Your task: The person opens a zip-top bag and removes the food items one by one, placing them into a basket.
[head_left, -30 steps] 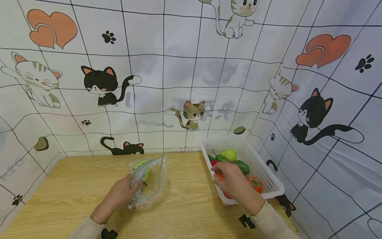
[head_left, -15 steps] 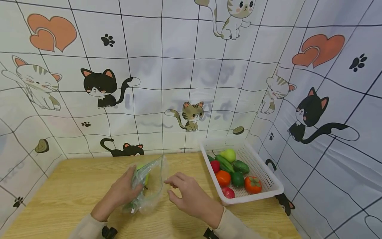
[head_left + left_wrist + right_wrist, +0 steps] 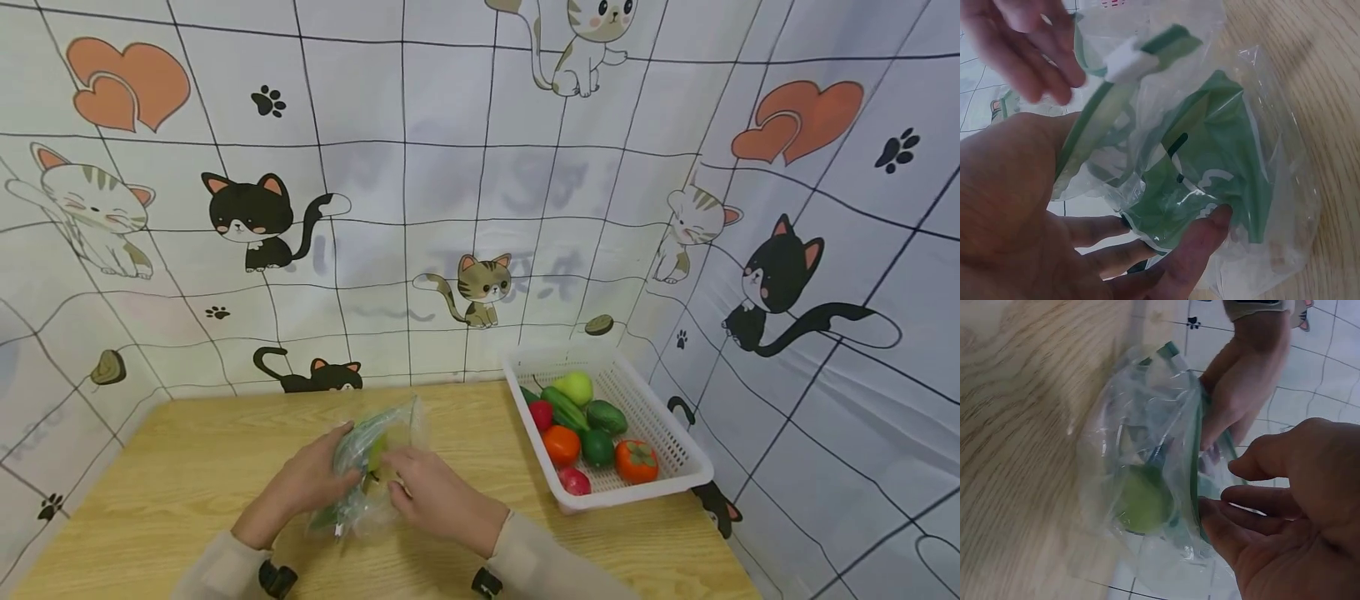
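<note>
A clear zip bag (image 3: 401, 417) with a green zip edge and green printing leans on the table before me. My left hand (image 3: 307, 475) grips its left side; in the left wrist view the thumb is behind the zip edge and fingers (image 3: 1210, 234) lie on the green panel. Through the plastic shows a round green fruit (image 3: 1144, 500), its exact kind blurred by the film. My right hand (image 3: 446, 500) is at the bag's mouth. In the right wrist view its fingers (image 3: 1225, 528) touch the zip edge, the thumb held apart, with nothing between them.
On the right stands a white perforated basket (image 3: 663, 421). It holds a green fruit (image 3: 575, 388), a long green vegetable (image 3: 566, 410), an orange persimmon (image 3: 636, 463) and several other pieces. Cloth printed with cats encloses the wooden table (image 3: 202, 450) at the back and sides.
My right hand has left the basket and come left to the bag's mouth. The left hand stays on the bag, its grip slightly shifted.
</note>
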